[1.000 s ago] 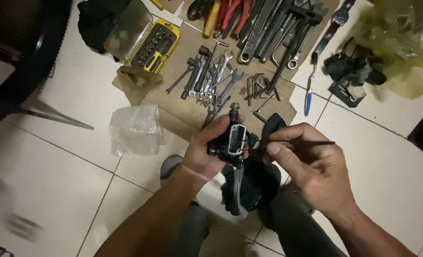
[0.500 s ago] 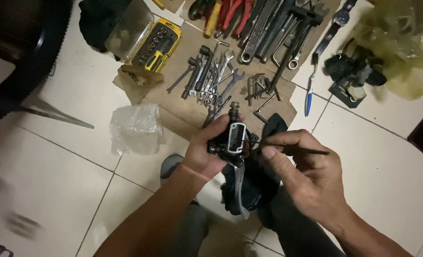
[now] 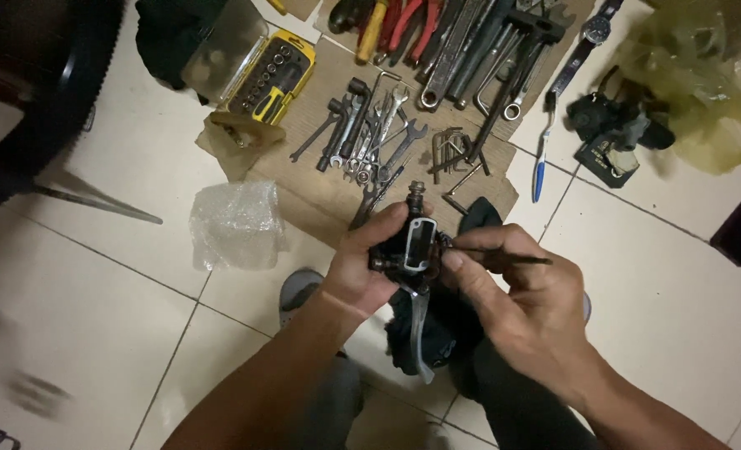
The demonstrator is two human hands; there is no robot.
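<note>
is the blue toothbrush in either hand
No, the toothbrush lies on the tiles; the right hand holds a thin tool.

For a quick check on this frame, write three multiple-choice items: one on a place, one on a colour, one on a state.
1. Where does the bubble wrap lie?
A. on the floor tiles, left of the cardboard
B. on the pliers
C. in the right hand

2. What colour is the socket-bit case?
A. red
B. yellow and black
C. white

3. How is the brake lever held?
A. lying loose on the floor
B. gripped in the left hand
C. clamped in a vise

Key: 1 A, it sits on bare tile beside the cardboard. 2 B, yellow frame around dark bits. 3 B, the left hand wraps it while the right hand pinches a thin tool at its side.
</note>
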